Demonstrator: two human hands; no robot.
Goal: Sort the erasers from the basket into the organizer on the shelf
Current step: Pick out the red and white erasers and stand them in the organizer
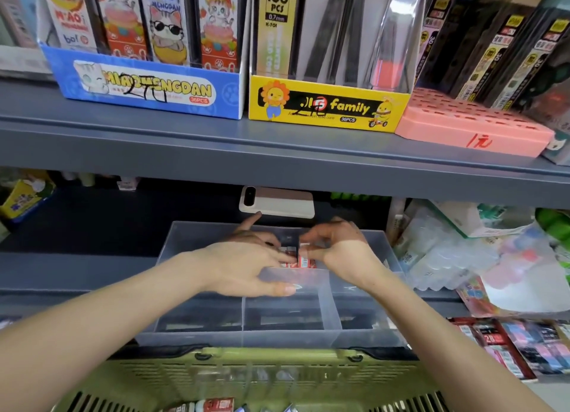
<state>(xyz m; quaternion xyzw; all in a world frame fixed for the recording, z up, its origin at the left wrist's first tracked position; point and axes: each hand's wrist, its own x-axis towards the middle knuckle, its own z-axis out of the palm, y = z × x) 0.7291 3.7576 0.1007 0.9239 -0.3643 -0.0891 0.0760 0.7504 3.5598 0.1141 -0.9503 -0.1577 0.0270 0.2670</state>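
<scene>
Two hands meet over a clear plastic organizer [330, 303] that sits on the lower shelf [77, 270]. The organizer has little see-through walls that split it into boxes. In the middle box at the back lie some red and white erasers [305, 263], packed close together.

The right hand [339, 251] pinches one eraser [304, 249] between its thumb and fingers, just above the others. The left hand [246, 263] is right beside it. Its thumb lies flat along a wall of the organizer and one finger points up. Its other fingers bend down to the erasers, but I cannot tell if they grip one.

A green basket [277, 370] stands in front of the organizer, close to the person. More erasers [216, 405] lie in the bottom of it.

A phone [277, 202] lies on the shelf behind the organizer. On the top shelf [185, 143] stand a blue box [148, 88], a yellow box [324, 106] and a pink tray [468, 125].
</scene>
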